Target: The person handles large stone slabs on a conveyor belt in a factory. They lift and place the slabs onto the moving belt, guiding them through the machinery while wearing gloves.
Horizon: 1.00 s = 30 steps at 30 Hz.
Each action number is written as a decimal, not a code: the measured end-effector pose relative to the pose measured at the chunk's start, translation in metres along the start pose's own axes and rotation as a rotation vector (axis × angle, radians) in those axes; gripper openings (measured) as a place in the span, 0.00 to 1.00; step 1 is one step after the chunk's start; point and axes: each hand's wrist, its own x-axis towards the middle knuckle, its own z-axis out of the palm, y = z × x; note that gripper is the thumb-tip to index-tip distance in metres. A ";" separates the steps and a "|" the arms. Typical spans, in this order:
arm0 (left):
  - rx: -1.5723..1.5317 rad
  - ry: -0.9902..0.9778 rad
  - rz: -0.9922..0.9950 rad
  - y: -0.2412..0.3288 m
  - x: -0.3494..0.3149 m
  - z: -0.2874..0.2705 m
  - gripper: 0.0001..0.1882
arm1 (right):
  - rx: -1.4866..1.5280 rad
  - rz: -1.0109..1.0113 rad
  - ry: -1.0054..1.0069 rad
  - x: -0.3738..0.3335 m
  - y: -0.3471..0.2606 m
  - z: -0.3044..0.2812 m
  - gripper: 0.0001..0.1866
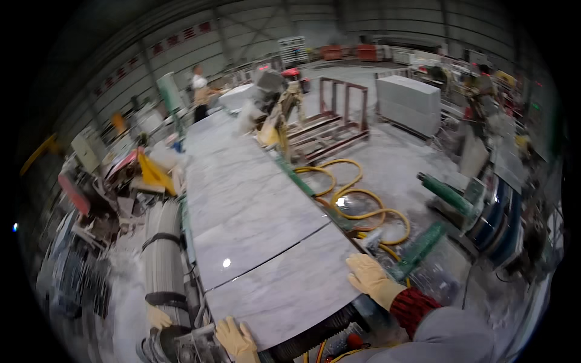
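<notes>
A pale, grey-veined stone slab [284, 296] lies nearest me on a long machine bed, its glossy face up. My left hand [236, 340], in a cream glove, rests at its near left corner with fingers stretched forward. Along the right edge, my right hand [370, 279] lies on the near right corner, fingers extended; its glove is cream too, below a red-and-black cuff. Past a thin dark gap sits a second, longer slab [248, 181] of similar stone. Both thumbs' undersides are hidden.
A bundled ribbed grey roll [163, 260] stands along the left side, with another cream glove [158, 316] near its foot. Yellow hose [363, 215] coils on the right floor. Farther off are a rusty metal rack [342, 115], white stone blocks [408, 104] and a person [201, 94].
</notes>
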 end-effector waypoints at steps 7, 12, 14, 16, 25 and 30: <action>0.308 -0.173 0.260 0.002 -0.008 -0.048 0.23 | 0.029 0.004 0.121 -0.051 0.002 0.027 0.30; 0.189 -0.057 0.292 0.005 -0.012 -0.035 0.22 | 0.011 0.016 0.163 -0.082 -0.002 0.004 0.29; 0.272 -0.117 0.363 0.001 -0.009 -0.043 0.23 | 0.019 0.031 0.173 -0.087 -0.013 -0.008 0.27; 0.251 -0.089 0.376 -0.014 -0.013 -0.026 0.23 | -0.040 -0.084 0.323 -0.096 -0.025 -0.006 0.25; -0.122 -0.224 0.216 -0.043 -0.036 -0.028 0.31 | 1.151 0.577 -0.582 -0.115 -0.144 0.038 0.33; -0.294 -0.086 0.187 -0.073 -0.073 0.003 0.30 | 2.200 1.054 -0.576 -0.111 -0.136 0.124 0.37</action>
